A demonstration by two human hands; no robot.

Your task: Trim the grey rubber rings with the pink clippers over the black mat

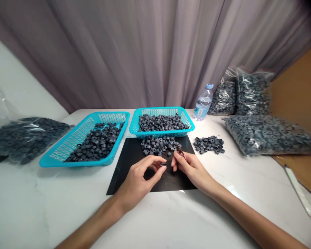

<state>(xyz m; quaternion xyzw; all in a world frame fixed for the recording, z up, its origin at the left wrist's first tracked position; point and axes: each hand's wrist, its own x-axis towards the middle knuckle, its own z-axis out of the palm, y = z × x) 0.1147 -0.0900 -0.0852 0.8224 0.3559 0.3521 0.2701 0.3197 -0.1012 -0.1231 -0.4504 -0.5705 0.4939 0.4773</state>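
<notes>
My left hand (pixel 142 174) pinches a small dark grey ring (pixel 163 164) between thumb and fingertips, above a black mat (pixel 129 173). To its right, my right hand (pixel 188 167) is closed around a slim, dark metal hand tool (pixel 180 150), whose tip points up and left; its exact kind is unclear. Just beyond both hands, a loose pile of similar grey rings (pixel 155 145) lies on the mat's far part. One separate ring (pixel 169 154) rests close to the tool.
Two blue plastic baskets (pixel 57 148) (pixel 162 133) hold many grey rings. A smaller ring heap (pixel 209 144) lies at right, near a water bottle (pixel 203 103). Clear bags of rings (pixel 272 135) (pixel 28 135) flank the table. A pale, narrow knife-like object (pixel 299 190) lies at far right.
</notes>
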